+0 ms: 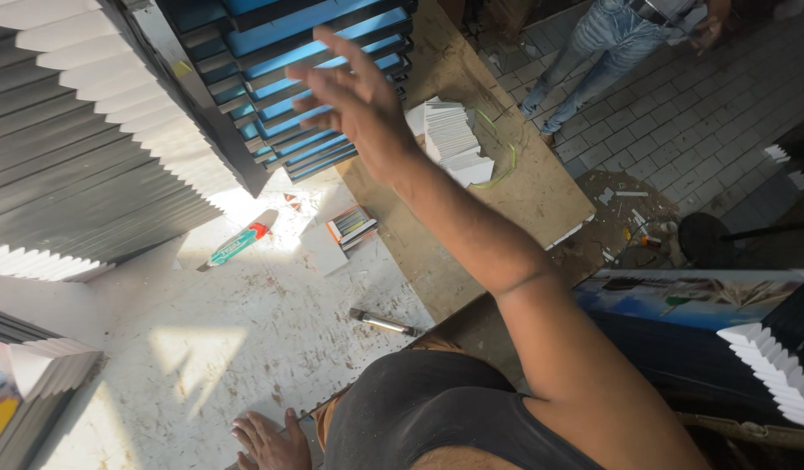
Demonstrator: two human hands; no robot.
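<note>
Dark grey sleeveless top at lower centre of the frame, bare arms, bare hands, no rings or watch visible

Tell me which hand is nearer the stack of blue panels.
Right. The right hand reaches up, open, against the stack of blue panels; the left hand rests low on the white worktable.

Hard sunlight patches glare on the white table (245,348); the raised right hand (349,96) is motion-blurred.
</note>
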